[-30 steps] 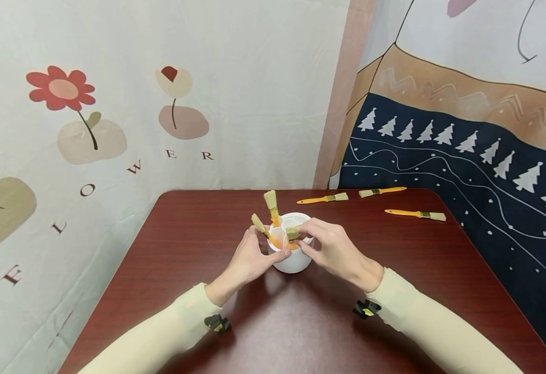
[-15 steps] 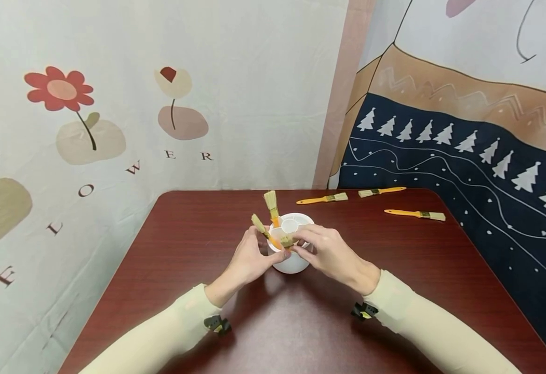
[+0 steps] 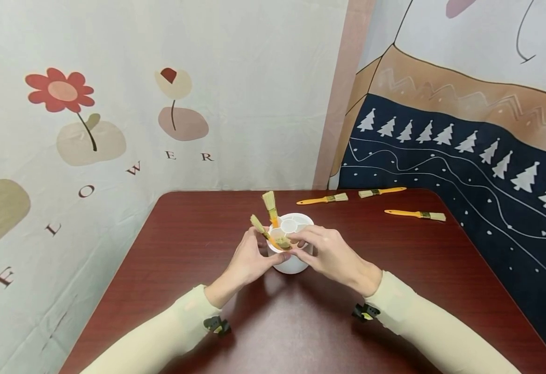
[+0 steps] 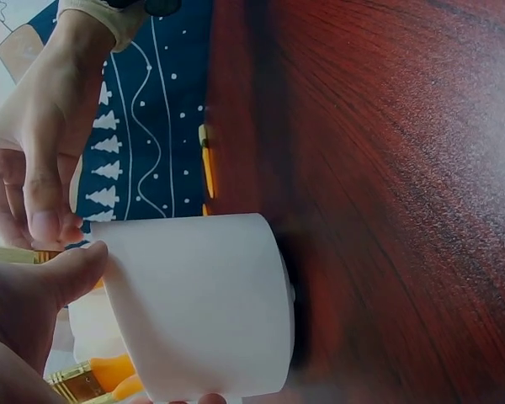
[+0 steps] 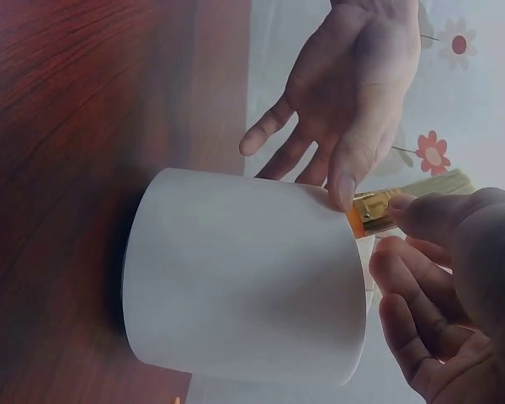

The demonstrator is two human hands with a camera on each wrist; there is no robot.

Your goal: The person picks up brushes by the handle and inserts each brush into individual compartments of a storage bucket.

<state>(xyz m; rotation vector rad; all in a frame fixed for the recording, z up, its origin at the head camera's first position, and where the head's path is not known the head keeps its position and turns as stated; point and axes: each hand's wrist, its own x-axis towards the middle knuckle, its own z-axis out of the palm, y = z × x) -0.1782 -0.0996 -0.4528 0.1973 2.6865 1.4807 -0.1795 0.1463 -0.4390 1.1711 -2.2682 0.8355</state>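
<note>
Your L hand holds the white cup, thumb on the near rim, fingers spread round its side. Just inside that grip, the near brush leans out, w/ the far brush beyond it. Btwn your hands, also in the cup: the third brush. Your R hand has thumb + fingertips close together at its head; can't tell if they pinch it. Cup's prob. light, stiff, a bit slick, so hold it low on the wall. Brushes prob. light: stiff handles, soft bristles; take 'em by the metal band. Count: 1 cup, 6 brushes. 3 in cup; 3 on the table beyond your R hand: left one, middle one, right one.
</note>
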